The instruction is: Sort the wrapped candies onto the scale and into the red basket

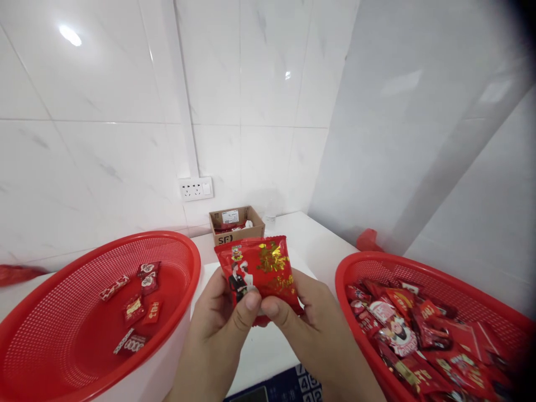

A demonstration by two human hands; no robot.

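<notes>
Between both hands I hold a red snack packet [268, 268] with gold lettering and a printed bride and groom on its front. My left hand [220, 315] grips its left side, the thumb pressed on the front near the lower edge. My right hand [304, 318] closes round the lower right part, its thumb beside the other one. The packet is upright and faces me, raised above the white table. What is inside it does not show. Most of the fingers are hidden behind the packet.
At left a red plastic basket [186, 279] holds several small wrapped sweets [134, 310]. Another red basket [347, 268] at right is heaped with red packets [431, 324]. A cardboard box [238, 235] stands by the wall. Below my hands lies a dark blue keypad device [280, 385].
</notes>
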